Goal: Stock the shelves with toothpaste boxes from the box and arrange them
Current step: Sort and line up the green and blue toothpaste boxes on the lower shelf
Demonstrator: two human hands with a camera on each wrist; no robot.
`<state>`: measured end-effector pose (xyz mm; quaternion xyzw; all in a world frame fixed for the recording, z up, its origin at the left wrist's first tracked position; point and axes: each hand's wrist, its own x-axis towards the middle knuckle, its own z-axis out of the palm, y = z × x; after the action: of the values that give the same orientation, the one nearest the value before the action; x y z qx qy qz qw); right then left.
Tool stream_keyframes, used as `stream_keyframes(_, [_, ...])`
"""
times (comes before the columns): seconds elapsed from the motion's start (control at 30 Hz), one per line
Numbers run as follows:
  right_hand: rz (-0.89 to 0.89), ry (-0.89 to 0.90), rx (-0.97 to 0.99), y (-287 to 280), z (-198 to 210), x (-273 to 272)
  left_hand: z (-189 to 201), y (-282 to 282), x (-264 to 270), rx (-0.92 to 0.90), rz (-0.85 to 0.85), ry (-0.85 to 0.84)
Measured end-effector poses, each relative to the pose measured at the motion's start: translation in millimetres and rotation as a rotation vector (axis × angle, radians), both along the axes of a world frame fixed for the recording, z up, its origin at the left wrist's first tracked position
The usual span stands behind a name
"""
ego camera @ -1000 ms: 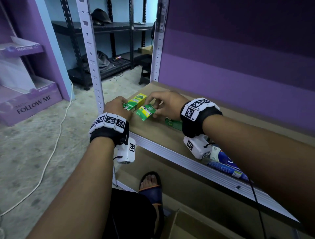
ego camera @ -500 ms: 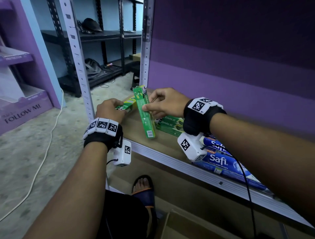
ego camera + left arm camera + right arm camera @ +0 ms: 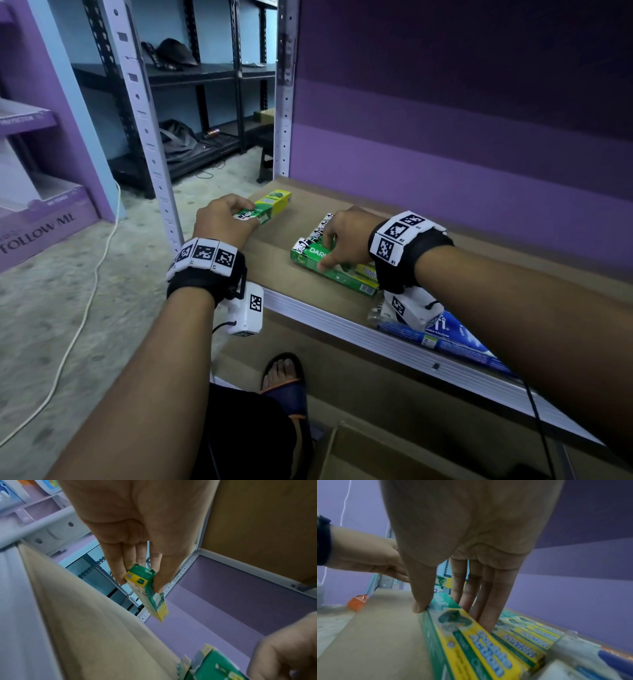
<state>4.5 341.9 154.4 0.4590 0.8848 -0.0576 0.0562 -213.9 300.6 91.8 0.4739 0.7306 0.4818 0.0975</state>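
Right hand (image 3: 342, 236) lowered green box (image 3: 330, 265) onto shelf (image 3: 308, 301), gripping; left hand (image 3: 222, 222) pinches small box (image 3: 267, 209).

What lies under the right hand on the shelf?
Green toothpaste boxes lie flat side by side under the right hand, thumb and fingers around the front one. The wrist hides their far ends.

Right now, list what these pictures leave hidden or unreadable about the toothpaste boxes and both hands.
- Green boxes, head view: right hand covers part, so the count is unclear.
- Blue boxes, head view: the right forearm and wrist camera hide most.
- Single green box, left wrist view: blurred, print unreadable; left hand pinches its end.
- Cardboard box, head view: cut off by the bottom edge, contents unseen.
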Motion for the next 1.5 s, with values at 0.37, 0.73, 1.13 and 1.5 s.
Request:
stream_keyframes(0.37, [-0.059, 0.021, -0.006, -1, -7, 3, 4, -3, 2, 0.048, -0.158, -0.051])
stream_keyframes(0.73, [-0.107, 0.270, 0.028, 2, 17, 46, 16, -38, 13, 0.100, -0.624, -0.134])
stream_keyframes(1.13, [0.013, 0.049, 0.028, -49, 0, 59, 12, -51, 20, -0.174, -0.844, -0.093])
stream_keyframes(1.5, [-0.001, -0.103, 0.015, -64, -19, 59, 0, -46, 28, -0.330, -0.860, -0.070])
